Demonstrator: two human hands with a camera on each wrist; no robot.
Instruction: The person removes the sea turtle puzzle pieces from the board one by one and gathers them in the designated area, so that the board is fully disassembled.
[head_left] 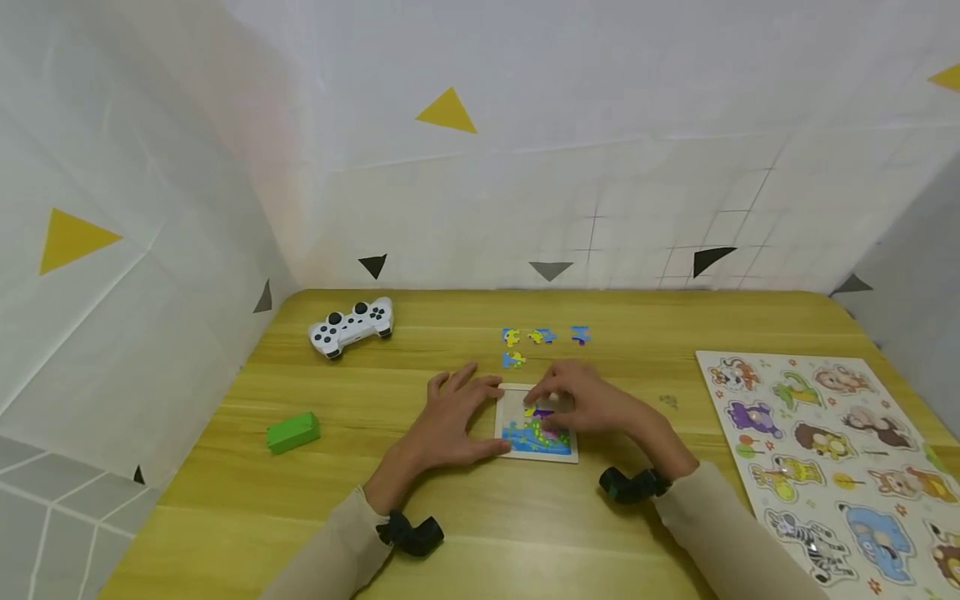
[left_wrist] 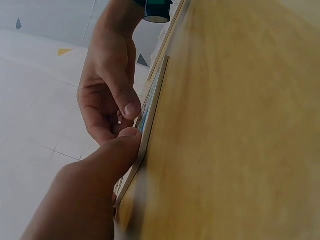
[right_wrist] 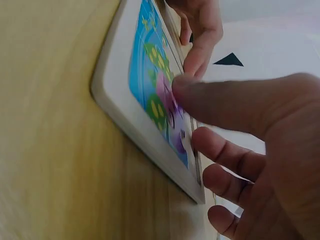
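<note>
Blue-and-green puzzle [right_wrist: 116, 75], part-filled, lying on the table [head_left: 510, 533], left hand [head_left: 450, 421] spread against it, right hand [head_left: 592, 402] over it, can't tell if pinching lol. Only head cam shows loose pieces [head_left: 512, 337] beyond it.

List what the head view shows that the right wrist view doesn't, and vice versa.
Head only: the green block, the animal board, and the black wrist devices. The white controller and loose pieces also show here; I can't identify either in the right wrist view.

Right wrist only: the palm side of the right grip, with three fingertips in a row beside the thumb.

Both: the puzzle tray, parts of the left grip and right grip, and the wooden tabletop.
</note>
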